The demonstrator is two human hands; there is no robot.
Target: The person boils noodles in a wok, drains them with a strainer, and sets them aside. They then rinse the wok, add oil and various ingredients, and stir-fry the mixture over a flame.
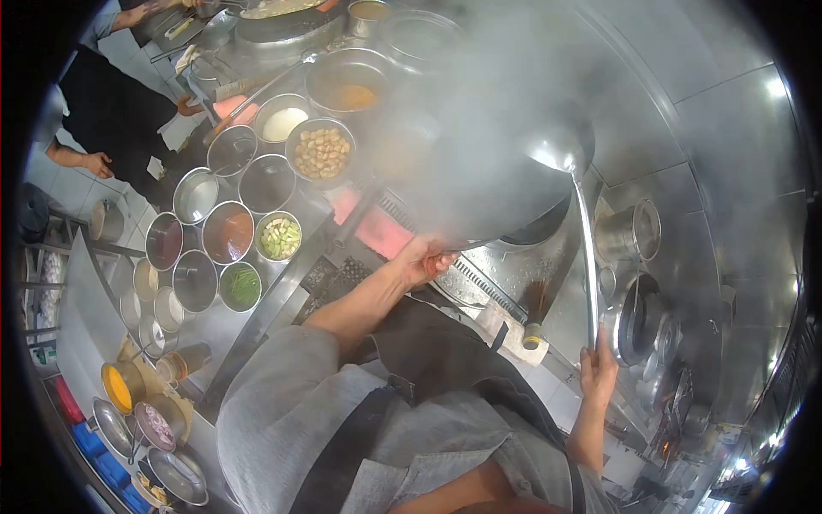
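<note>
Thick steam covers most of a large dark wok [538,204] in front of me. My left hand [424,260] is closed on the wok at its near edge, with the fingers curled in; the part inside the grip is hidden. On the other side, my right hand [598,367] is wrapped round the long metal handle of a ladle [586,248]. The ladle's shiny bowl is over the wok's right side, and the handle runs down nearly upright. What lies inside the wok is hidden by steam. A pink cloth [377,230] lies left of the wok.
Several metal pots stand to the left, including ones with brown chunks [321,152], chopped green pieces [279,237] and green strips [241,287]. A brush [533,315] rests near my body. Stacked pans [638,317] stand right. Another person [111,111] stands upper left.
</note>
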